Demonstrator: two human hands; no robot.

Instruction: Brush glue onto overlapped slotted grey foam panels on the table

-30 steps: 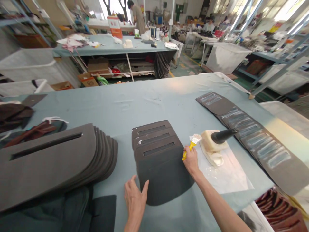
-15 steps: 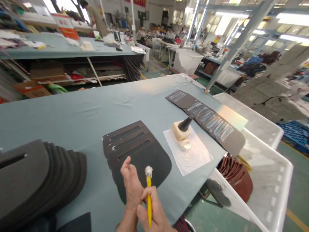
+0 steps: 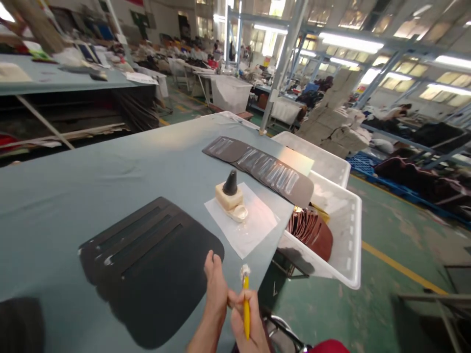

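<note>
Brush shift: since the picture half a second earlier, the yellow-handled brush with whitish bristles (image 3: 246, 309) had gone from over the dark panels to beyond their right edge, while the view had swung right.
Right hand: the right hand (image 3: 253, 321) gripped the handle, fingers curled round it, bristles pointing up the frame.
Left hand: the left hand (image 3: 216, 294) had its fingers extended, with nothing visible in them, at the panels' right edge; whether it touched them could not be told.
Dark panels: overlapping flat charcoal panels with long narrow slots (image 3: 165, 289) lay left of the hands, lower left of centre.
Pale pot: a cream block-shaped container with a black cone on top (image 3: 227, 197) stood on a white translucent sheet (image 3: 259, 228) near centre.
Glossy row: overlapping grey-brown panels (image 3: 303, 190) lay right of upper centre.
Progress: shiny bands round the row's slots suggested finished coating; the charcoal panels showed only white flecks by theirs, so most seemed left to coat.
Hard to see: the left palm was turned away, the panel count was unclear, and a dark rounded piece (image 3: 22, 323) was cut off lower left.
</note>
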